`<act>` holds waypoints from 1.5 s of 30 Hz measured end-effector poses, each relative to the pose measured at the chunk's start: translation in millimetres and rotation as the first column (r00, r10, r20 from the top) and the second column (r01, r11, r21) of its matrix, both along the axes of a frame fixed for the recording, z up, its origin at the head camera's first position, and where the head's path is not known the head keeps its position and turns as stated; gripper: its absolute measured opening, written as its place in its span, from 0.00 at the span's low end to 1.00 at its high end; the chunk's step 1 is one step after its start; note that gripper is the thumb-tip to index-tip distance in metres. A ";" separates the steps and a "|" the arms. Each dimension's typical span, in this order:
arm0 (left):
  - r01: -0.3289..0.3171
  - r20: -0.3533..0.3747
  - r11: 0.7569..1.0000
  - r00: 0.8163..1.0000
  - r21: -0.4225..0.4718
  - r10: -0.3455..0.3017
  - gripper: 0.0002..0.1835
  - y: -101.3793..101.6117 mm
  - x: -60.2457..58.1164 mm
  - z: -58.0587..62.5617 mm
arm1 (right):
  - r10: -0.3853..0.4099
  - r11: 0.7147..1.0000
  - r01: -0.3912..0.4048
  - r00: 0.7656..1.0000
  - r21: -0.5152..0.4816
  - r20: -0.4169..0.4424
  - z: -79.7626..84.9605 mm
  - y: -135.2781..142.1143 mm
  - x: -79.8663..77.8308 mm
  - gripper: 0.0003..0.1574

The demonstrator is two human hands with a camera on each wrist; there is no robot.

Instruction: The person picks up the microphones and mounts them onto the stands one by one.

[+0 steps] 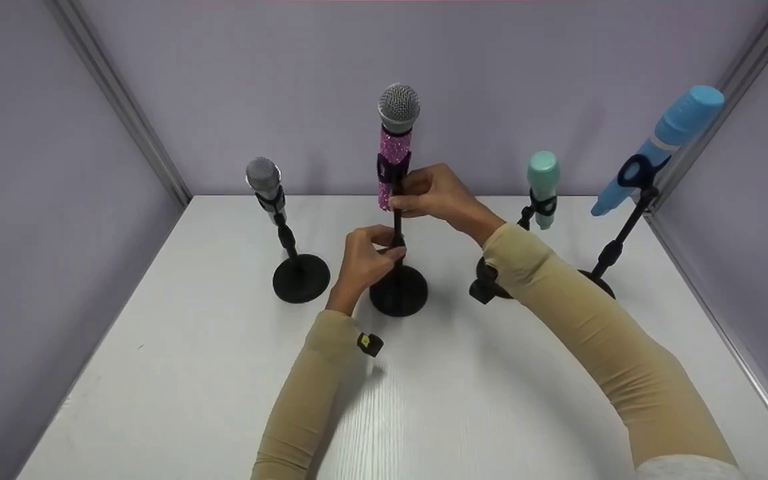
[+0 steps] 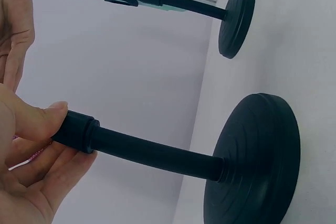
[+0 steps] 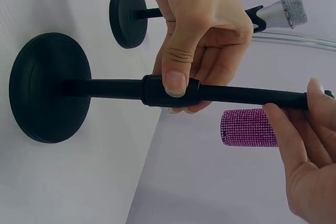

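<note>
A microphone [image 1: 395, 143] with a glittery pink handle and silver mesh head sits in the clip of a black desk stand [image 1: 399, 291], upright at the middle of the table. My left hand [image 1: 365, 259] pinches the thick collar [image 2: 79, 132] partway up the stand's pole. Higher up, just below the clip, the thumb and fingers of my right hand [image 1: 441, 198] grip the thin upper pole [image 3: 247, 96]. The lower end of the pink handle [image 3: 248, 128] shows beside that pole in the right wrist view.
To the left stands a silver microphone [image 1: 264, 175] on a black stand. On the right are a mint green microphone [image 1: 544, 172] and a larger blue one [image 1: 681, 123], each on its own stand. Pale panels [image 1: 317, 67] wall the white table [image 1: 191, 373].
</note>
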State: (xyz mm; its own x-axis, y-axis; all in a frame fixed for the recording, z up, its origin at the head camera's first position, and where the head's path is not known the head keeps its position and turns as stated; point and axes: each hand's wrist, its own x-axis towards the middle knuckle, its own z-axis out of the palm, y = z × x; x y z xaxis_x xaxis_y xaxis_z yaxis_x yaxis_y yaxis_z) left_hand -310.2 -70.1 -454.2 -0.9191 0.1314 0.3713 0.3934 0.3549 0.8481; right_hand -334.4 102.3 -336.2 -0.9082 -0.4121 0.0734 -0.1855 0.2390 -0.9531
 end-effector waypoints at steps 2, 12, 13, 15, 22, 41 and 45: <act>0.013 0.019 1.000 1.000 0.012 -0.013 0.10 -1.1 -0.5 0.1 | 0.001 1.000 -0.001 1.000 -0.001 -0.004 -0.4 0.1 0.0 0.17; 0.038 0.060 0.999 0.997 0.036 -0.040 0.11 -3.8 0.2 1.6 | -0.020 0.997 0.025 0.998 0.077 -0.067 2.0 -2.9 5.0 0.16; 0.039 0.062 0.999 0.997 0.035 -0.041 0.11 -4.0 0.3 2.0 | -0.019 0.996 0.024 0.998 0.082 -0.067 2.4 -2.8 5.5 0.16; 0.041 0.068 0.999 0.997 0.031 -0.043 0.11 -4.8 0.9 3.9 | -0.014 0.997 0.019 0.998 0.080 -0.064 3.2 -1.8 6.2 0.17; 0.042 0.078 0.998 0.996 0.037 -0.045 0.14 -7.8 2.3 12.2 | 0.007 0.998 -0.005 1.000 0.065 -0.023 6.9 8.8 7.8 0.21; -0.189 -0.156 0.953 0.975 -0.235 0.155 0.29 3.2 48.7 48.6 | 0.038 0.869 0.096 0.965 0.485 -0.258 -0.9 42.2 40.5 0.27; -0.210 -0.203 0.901 0.969 -0.380 0.140 0.35 7.9 60.7 47.3 | 0.008 0.833 0.204 0.925 0.514 -0.380 -9.6 51.0 59.4 0.29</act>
